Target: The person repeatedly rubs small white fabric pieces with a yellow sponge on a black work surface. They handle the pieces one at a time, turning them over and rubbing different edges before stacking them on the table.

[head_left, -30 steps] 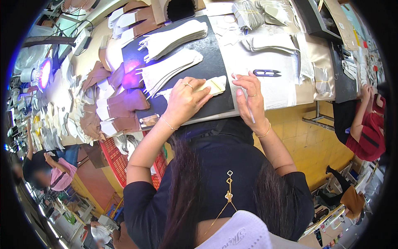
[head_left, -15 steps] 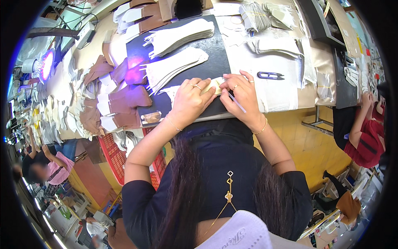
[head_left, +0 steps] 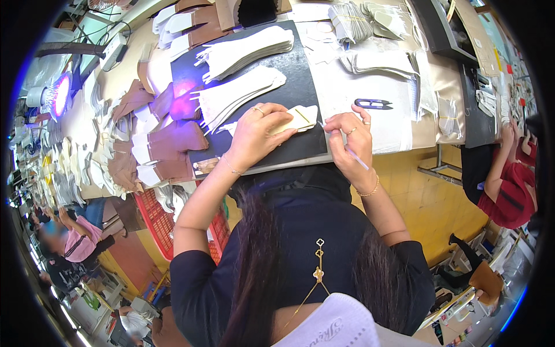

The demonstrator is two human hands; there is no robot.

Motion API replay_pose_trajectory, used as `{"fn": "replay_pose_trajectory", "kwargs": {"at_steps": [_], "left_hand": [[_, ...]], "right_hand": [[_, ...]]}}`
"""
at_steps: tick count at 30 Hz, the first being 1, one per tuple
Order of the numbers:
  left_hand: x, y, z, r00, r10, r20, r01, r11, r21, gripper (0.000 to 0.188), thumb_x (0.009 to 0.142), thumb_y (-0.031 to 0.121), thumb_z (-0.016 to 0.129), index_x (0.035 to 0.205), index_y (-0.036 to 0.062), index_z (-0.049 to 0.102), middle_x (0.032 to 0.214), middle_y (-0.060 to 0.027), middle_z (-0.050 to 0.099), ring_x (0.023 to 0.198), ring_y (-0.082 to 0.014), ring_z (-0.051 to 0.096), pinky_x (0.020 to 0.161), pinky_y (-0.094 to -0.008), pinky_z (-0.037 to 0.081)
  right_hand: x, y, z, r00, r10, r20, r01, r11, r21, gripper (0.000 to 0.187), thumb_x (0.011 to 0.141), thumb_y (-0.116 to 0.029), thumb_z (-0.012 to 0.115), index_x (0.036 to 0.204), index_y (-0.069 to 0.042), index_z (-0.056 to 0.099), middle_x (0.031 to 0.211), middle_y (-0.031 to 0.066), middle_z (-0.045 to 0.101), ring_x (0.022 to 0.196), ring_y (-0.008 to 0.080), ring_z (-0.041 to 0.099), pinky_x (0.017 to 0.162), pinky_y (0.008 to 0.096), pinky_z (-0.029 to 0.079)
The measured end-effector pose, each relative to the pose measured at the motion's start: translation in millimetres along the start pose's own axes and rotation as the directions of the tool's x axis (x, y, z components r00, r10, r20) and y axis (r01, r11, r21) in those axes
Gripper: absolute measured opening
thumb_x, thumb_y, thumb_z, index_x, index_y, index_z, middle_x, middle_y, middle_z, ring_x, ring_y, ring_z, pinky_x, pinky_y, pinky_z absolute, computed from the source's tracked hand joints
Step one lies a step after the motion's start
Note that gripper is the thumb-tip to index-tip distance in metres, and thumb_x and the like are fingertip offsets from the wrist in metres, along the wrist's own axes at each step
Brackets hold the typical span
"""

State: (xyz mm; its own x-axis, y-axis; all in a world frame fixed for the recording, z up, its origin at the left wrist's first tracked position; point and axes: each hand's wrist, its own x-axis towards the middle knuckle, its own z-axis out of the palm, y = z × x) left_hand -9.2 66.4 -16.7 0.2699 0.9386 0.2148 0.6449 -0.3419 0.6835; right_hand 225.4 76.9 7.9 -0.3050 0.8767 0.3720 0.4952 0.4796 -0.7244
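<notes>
My left hand (head_left: 263, 130) presses a small cream-coloured piece (head_left: 303, 118) with a narrow dark yellow strip against the black board (head_left: 309, 75), its thumb and fingers closed on the piece's left part. Just to the right, my right hand (head_left: 351, 141) grips a thin pale stick (head_left: 358, 160), pen-like. The stick's tail sticks out below the fingers, and its tip shows near the edge of the board, apart from the piece. On the board beyond my left hand lie two fanned stacks of white cut pieces, the nearer stack (head_left: 240, 95) and the farther stack (head_left: 248, 52).
Black thread snips (head_left: 373, 104) lie on the white sheet beyond my right hand. Brown and white cut pieces (head_left: 173, 141) crowd the left, near a glowing lamp (head_left: 59, 94). Tied grey bundles (head_left: 350, 23) sit at the back. A red basket (head_left: 155, 222) stands below the table edge.
My right hand has drawn away from the cream piece to the right, with the stick still in it. The piece and its yellow strip are now more exposed under my left hand.
</notes>
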Motion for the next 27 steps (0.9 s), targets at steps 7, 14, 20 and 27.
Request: {"fn": "replay_pose_trajectory", "kwargs": {"at_steps": [7, 14, 20, 27], "left_hand": [[-1, -1, 1, 0.999, -0.040, 0.000, 0.040, 0.999, -0.030, 0.031, 0.078, 0.018, 0.084, 0.104, 0.0063, 0.072, 0.108, -0.0081, 0.069, 0.098, -0.0279, 0.067, 0.085, -0.0385, 0.054], [-4, -4, 3, 0.995, 0.098, 0.001, -0.098, 0.995, 0.029, 0.037, 0.077, 0.020, 0.084, 0.110, 0.0082, 0.071, 0.109, -0.0065, 0.068, 0.101, -0.0277, 0.064, 0.090, -0.0400, 0.050], [-3, -4, 4, 0.991, 0.129, -0.031, -0.128, 0.992, 0.018, 0.043, 0.073, 0.016, 0.088, 0.111, 0.0083, 0.070, 0.110, -0.0089, 0.069, 0.102, -0.0290, 0.065, 0.091, -0.0402, 0.050], [-9, -2, -2, 0.983, 0.077, -0.168, -0.104, 0.983, -0.155, 0.044, 0.074, 0.010, 0.088, 0.113, 0.0061, 0.068, 0.110, -0.0139, 0.070, 0.101, -0.0299, 0.068, 0.086, -0.0382, 0.055]], "right_hand": [[-3, 4, 10, 0.989, 0.147, 0.020, -0.148, 0.984, 0.095, 0.016, 0.101, -0.005, 0.052, 0.114, 0.001, 0.061, 0.105, 0.0112, 0.064, 0.096, 0.0258, 0.070, 0.097, 0.0363, 0.046], [-13, -3, 15, 0.925, 0.352, 0.143, -0.379, 0.832, 0.405, 0.025, 0.109, -0.013, 0.047, 0.128, 0.002, 0.051, 0.110, 0.0108, 0.056, 0.107, 0.0231, 0.070, 0.089, 0.0322, 0.052], [-6, 6, 19, 0.891, 0.418, 0.178, -0.403, 0.546, 0.735, 0.031, 0.109, -0.017, 0.045, 0.137, -0.004, 0.043, 0.114, 0.0071, 0.052, 0.107, 0.0207, 0.068, 0.095, 0.0362, 0.050], [-3, 2, 33, 0.812, 0.499, 0.301, -0.474, 0.266, 0.839, 0.033, 0.109, -0.017, 0.047, 0.140, -0.009, 0.039, 0.115, 0.0055, 0.051, 0.110, 0.0190, 0.064, 0.098, 0.0372, 0.052]]}}
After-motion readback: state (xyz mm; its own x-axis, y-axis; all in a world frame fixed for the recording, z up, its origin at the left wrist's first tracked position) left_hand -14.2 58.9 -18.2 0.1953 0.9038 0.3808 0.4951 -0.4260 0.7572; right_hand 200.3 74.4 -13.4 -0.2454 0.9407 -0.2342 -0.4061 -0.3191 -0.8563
